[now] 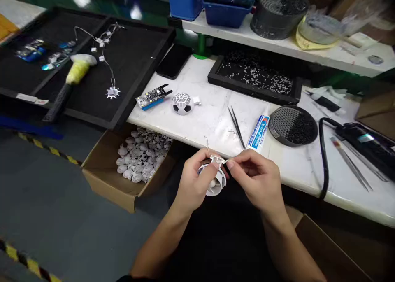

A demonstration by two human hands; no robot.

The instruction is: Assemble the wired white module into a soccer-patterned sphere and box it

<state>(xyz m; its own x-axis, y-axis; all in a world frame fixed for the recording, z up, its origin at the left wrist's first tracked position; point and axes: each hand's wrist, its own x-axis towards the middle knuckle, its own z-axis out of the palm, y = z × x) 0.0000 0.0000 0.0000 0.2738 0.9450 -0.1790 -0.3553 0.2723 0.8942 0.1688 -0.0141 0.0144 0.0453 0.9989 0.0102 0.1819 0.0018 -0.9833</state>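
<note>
My left hand [197, 177] grips an open, round white plastic shell [217, 187] at the front edge of the bench. A narrow white tab [217, 159] projects from its top under my left thumb, and a thin wire [207, 142] sticks up beside it. My right hand [256, 175] is pinched closed at the tab's right end; whatever is between those fingertips is too small to make out. Beyond my hands lie black tweezers [236, 127] and a blue-and-white glue tube [258, 131]. A football-patterned white ball [182, 103] with a side tab rests farther back.
At left, a black tray [135, 74] bears wired parts and a yellow-wrapped tool [77, 72]. Below it, a cardboard box [108, 187] holds many patterned balls. A round dish [293, 125] of black bits, a tray [256, 86] of small pieces and a phone [174, 61] occupy the bench.
</note>
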